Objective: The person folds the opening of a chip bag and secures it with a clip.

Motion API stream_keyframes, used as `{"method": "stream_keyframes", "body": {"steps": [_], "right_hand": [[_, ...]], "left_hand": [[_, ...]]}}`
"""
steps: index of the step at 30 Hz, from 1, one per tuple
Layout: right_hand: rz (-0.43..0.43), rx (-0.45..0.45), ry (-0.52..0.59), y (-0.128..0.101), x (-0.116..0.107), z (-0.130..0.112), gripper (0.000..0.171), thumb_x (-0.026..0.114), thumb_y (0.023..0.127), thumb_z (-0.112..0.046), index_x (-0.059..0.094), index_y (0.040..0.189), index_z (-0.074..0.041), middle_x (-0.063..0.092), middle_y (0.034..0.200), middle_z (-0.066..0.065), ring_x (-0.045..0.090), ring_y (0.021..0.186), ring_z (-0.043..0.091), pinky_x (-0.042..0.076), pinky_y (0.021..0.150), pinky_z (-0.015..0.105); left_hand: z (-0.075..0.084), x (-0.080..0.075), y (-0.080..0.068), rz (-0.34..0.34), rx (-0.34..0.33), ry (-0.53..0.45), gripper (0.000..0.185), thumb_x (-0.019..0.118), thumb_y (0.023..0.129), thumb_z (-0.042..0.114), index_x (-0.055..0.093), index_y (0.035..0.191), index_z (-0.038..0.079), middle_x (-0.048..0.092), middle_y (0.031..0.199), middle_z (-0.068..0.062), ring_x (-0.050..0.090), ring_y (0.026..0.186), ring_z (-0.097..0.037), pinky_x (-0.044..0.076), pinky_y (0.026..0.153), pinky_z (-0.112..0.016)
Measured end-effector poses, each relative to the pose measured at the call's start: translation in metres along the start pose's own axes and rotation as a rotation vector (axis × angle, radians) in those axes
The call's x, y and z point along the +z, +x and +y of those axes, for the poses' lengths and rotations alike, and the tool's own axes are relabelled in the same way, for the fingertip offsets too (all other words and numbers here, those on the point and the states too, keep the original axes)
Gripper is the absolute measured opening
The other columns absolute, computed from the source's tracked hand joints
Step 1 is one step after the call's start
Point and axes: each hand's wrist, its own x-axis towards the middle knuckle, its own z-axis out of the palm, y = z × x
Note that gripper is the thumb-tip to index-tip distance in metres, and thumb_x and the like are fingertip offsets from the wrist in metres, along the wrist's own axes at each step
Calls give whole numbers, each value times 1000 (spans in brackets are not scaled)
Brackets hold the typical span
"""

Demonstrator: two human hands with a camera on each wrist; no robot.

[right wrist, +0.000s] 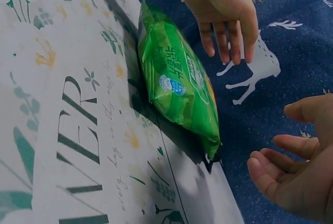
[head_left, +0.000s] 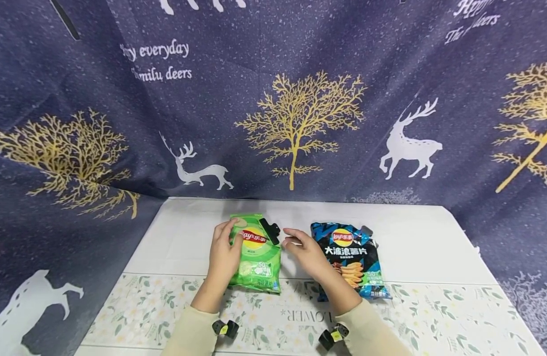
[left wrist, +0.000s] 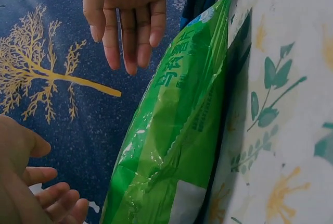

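I judge the green chip bag [head_left: 257, 254], lying just left of the blue chip bag [head_left: 351, 259], light, puffy, slippery and crushable, so I'd take its edges; my left hand [head_left: 225, 252] and right hand [head_left: 305, 251] hover beside it, fingers loose, gripping nothing.

Green chip bag [head_left: 256, 257]: bright green, red-and-yellow round logo, white and blue patch at bottom edge. Clip [head_left: 270, 231] on its top: black. Second chip bag [head_left: 351, 259]: dark blue-black with turquoise streaks, same red-yellow logo, white lettering, orange chips pictured. Desk [head_left: 433, 247]: white; front cloth [head_left: 433, 316] white with green leaves, pale flowers, dark green lettering. Backdrop [head_left: 273, 99]: navy, speckled white, gold trees, white deer, white script. Sleeves [head_left: 193, 336]: pale cream.
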Motion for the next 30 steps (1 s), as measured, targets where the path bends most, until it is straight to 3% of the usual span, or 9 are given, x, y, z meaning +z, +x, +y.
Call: {"method": "stream_keyframes", "body": {"steps": [8, 15, 23, 30], "right_hand": [[30, 20, -16, -2, -5, 5, 45, 59, 102, -24, 54, 146, -15, 59, 142, 16, 62, 125, 31, 50, 105, 49], [31, 22, -20, -5, -11, 4, 44, 60, 102, -25, 56, 144, -15, 58, 142, 17, 60, 128, 30, 50, 106, 49], [66, 30, -38, -8, -22, 9, 45, 59, 102, -26, 54, 145, -12, 59, 142, 16, 60, 128, 30, 49, 107, 49], [89, 32, -41, -11, -31, 10, 43, 59, 103, -25, 55, 144, -13, 59, 142, 16, 60, 126, 28, 48, 106, 47]], "left_hand": [[-1, 8, -3, 25, 39, 14, 47, 58, 100, 16, 53, 146, 6, 48, 145, -16, 59, 120, -35, 53, 99, -49], [0, 15, -5, -22, 50, 4, 46, 57, 102, 20, 53, 146, 6, 47, 146, -13, 58, 124, -31, 54, 100, -44], [7, 22, -9, -46, 69, 18, 47, 59, 101, 19, 52, 146, 8, 48, 148, -14, 65, 109, -27, 56, 94, -43], [14, 31, -12, -85, 64, 3, 46, 57, 102, 20, 52, 148, 12, 49, 146, -11, 63, 110, -25, 56, 89, -42]]}}
